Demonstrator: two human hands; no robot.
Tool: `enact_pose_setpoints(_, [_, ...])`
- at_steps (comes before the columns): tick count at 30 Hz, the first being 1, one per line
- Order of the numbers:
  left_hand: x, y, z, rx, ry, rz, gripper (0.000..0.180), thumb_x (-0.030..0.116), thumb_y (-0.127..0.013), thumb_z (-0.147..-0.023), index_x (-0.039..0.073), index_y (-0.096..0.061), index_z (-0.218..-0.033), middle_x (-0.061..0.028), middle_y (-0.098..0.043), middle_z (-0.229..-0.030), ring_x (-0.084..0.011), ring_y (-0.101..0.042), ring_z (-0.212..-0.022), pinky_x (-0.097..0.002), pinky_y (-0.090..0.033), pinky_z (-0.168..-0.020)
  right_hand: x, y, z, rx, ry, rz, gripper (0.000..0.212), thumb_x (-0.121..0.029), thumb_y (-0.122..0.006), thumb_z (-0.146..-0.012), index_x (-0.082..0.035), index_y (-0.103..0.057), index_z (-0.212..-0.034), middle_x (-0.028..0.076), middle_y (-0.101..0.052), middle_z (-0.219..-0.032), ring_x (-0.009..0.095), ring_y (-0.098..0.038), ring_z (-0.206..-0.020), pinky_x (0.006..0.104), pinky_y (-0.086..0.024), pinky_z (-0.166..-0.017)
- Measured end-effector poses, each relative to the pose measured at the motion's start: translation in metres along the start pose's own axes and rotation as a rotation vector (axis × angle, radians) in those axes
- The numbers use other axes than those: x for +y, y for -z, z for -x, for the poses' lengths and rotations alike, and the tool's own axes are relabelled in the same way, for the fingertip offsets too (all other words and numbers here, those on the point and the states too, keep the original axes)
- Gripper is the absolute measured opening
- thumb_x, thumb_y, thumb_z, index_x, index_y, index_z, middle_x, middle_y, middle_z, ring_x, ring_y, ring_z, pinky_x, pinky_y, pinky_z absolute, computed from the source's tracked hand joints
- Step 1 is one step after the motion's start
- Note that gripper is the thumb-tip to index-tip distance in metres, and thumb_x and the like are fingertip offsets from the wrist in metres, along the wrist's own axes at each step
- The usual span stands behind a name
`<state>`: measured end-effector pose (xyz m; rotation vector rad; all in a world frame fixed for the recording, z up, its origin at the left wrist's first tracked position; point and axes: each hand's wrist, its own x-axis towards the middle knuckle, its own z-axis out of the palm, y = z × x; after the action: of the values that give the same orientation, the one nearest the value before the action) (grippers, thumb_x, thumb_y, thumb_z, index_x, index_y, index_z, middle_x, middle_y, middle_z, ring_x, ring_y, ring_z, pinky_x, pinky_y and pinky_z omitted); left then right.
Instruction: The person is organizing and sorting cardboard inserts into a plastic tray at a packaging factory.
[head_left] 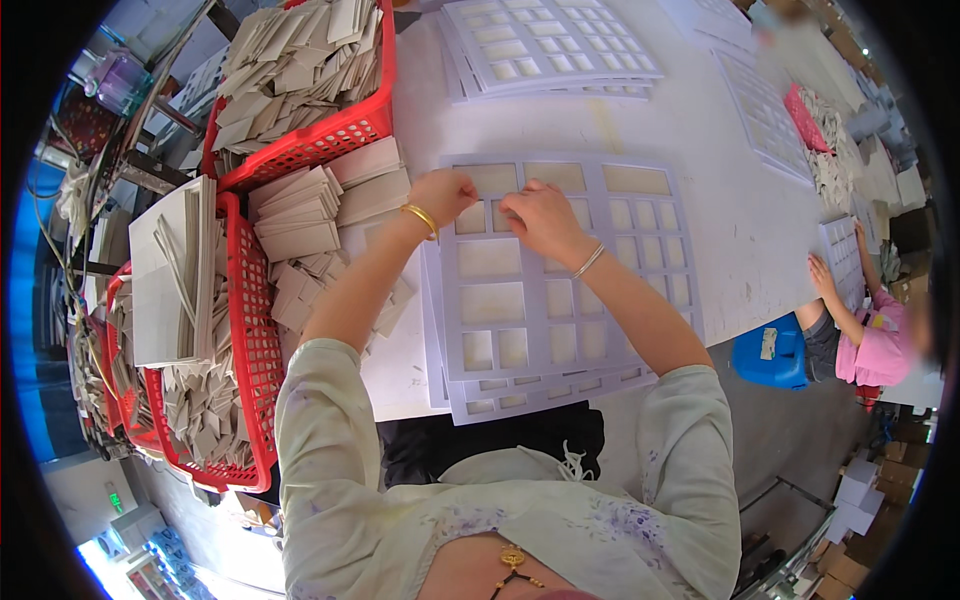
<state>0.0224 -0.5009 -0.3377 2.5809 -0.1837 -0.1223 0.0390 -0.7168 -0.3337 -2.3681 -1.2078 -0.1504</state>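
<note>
A white panel (pixel 511 258) with rectangular openings of several sizes lies on top of a small stack before me. Beige board shows within many of its openings. Over the panel's upper left part, my left hand (pixel 446 196) is closed in a pinch beside an opening. To its right, my right hand (pixel 546 218) has its fingers curled in at the bar between two upper openings. Anything between the fingertips of either hand is too small or hidden to make out. Left of the panel lie loose stacks of beige cardboard pieces (pixel 298 212) on the white table (pixel 700 200).
A red plastic basket (pixel 335 130) full of cardboard pieces stands at the far left; another red basket (pixel 256 340) is nearer, with large flat boards (pixel 170 270) on it. More white panels (pixel 545 40) are stacked at the back. At right, a co-worker in pink (pixel 880 345) handles a panel near a blue stool (pixel 770 355).
</note>
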Motion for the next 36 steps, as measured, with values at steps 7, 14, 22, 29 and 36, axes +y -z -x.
enact_pose_setpoints(7, [0.013,-0.014,0.022,0.413,-0.193,-0.294,0.009,0.015,-0.064,-0.075,0.021,-0.069,-0.078,0.0008,-0.065,-0.08,-0.0206,-0.059,-0.083,-0.0384,-0.041,-0.077,0.0,0.002,0.003,0.004,0.012,0.021,0.012,-0.005,-0.064,-0.071,-0.013,-0.062,-0.08,0.002,-0.064,-0.072,0.024,-0.057,-0.082,0.0392,-0.043,-0.074])
enact_pose_setpoints(14, [0.001,-0.017,0.053,0.343,-0.285,-0.356,0.015,0.013,-0.06,-0.073,0.02,-0.069,-0.083,0.0007,-0.065,-0.09,-0.0186,-0.057,-0.094,-0.0365,-0.04,-0.084,-0.007,0.0,-0.004,0.07,0.007,-0.019,0.012,-0.003,-0.06,-0.072,-0.011,-0.063,-0.081,0.005,-0.065,-0.074,0.026,-0.058,-0.084,0.0413,-0.043,-0.075])
enact_pose_setpoints(22, [0.031,0.002,0.118,0.477,-0.215,-0.301,0.034,0.009,-0.065,-0.072,0.018,-0.062,-0.106,0.0016,-0.062,-0.107,-0.0191,-0.056,-0.104,-0.0373,-0.039,-0.088,-0.018,0.014,-0.005,-0.016,0.042,0.013,0.021,0.004,-0.057,-0.07,-0.007,-0.065,-0.087,0.011,-0.067,-0.082,0.032,-0.061,-0.083,0.0451,-0.047,-0.072])
enact_pose_setpoints(29, [0.03,0.107,0.318,0.911,-0.036,-0.376,0.016,0.01,-0.067,-0.074,0.014,-0.065,-0.089,-0.0024,-0.06,-0.083,-0.024,-0.059,-0.082,-0.0387,-0.045,-0.07,-0.005,0.003,-0.001,-0.102,0.042,0.039,0.033,0.008,-0.056,-0.067,-0.009,-0.058,-0.095,0.003,-0.067,-0.085,0.027,-0.059,-0.082,0.0411,-0.045,-0.077])
enact_pose_setpoints(36, [-0.074,0.148,0.444,0.753,0.728,-0.406,0.012,0.023,-0.064,-0.081,0.014,-0.069,-0.089,-0.0049,-0.066,-0.074,-0.027,-0.064,-0.071,-0.0386,-0.049,-0.067,-0.035,0.005,-0.008,0.037,0.096,-0.138,0.022,0.004,-0.058,-0.073,-0.008,-0.059,-0.092,0.005,-0.067,-0.084,0.026,-0.058,-0.08,0.0397,-0.044,-0.077])
